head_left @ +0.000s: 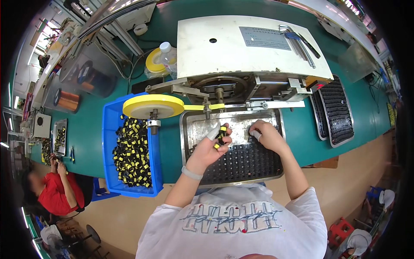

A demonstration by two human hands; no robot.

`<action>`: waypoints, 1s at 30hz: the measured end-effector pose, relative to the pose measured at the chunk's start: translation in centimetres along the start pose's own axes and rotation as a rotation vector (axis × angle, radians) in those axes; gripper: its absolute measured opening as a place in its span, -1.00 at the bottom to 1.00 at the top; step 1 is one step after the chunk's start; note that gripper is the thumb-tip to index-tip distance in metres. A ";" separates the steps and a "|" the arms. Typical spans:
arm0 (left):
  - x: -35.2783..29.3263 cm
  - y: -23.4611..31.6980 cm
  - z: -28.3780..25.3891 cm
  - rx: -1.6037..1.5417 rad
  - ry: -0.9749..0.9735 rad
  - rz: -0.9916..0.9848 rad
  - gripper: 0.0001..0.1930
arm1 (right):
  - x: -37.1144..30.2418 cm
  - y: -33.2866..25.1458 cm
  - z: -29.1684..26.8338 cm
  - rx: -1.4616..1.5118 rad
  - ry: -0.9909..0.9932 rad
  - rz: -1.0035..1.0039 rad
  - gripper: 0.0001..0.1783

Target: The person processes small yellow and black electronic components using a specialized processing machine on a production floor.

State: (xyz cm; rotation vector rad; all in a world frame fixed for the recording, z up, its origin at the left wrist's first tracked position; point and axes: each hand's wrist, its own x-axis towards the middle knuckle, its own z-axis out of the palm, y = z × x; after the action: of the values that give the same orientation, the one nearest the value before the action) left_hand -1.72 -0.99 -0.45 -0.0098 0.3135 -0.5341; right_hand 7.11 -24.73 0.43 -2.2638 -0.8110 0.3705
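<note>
Dark pieces [241, 166]: set in rows across the near part of the tray in front of you, probably so that you can take them up one by one.
Metal tray [192, 134]: squarely before your body, its far part largely bare; the raised rim would keep loose pieces from straying.
Blue bin [158, 175]: just left of the tray, heaped with yellow-banded black pieces [131, 157]; its high walls suit a loose pile, and it stands within easy reach of your left arm.
Left hand [206, 150]: over the tray, your fingers closed around a few yellow-banded pieces, which seem gathered there to save separate trips.
Right hand [268, 134]: at the tray's right side, fingers curled down toward the metal; you cannot be sure from this view whether the tips meet or pinch anything.
Finger covers [213, 133]: pale sleeves on digits of both your hands, presumably against wear.
Yellow tape roll [152, 106]: on a spindle left of the working head, so its strip can run rightward without twisting.
Stacked trays [331, 113]: right of the machine, filled with dark pieces, apparently parked clear of your elbows.
Machine [207, 54]: beyond the tray, its mechanism facing you.
Hex keys [302, 49]: atop its cover, likely handy for adjustment.
</note>
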 end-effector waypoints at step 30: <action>-5.2 1.4 -2.2 -0.105 -0.047 0.201 -0.68 | 4.3 -9.7 5.7 0.214 0.490 0.070 -0.57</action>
State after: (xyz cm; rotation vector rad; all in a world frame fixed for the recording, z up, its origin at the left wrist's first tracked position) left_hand -5.91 2.96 -1.12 -0.0916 0.2926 -0.3170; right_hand 3.43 -13.55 2.95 -2.0580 -0.4163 -0.0695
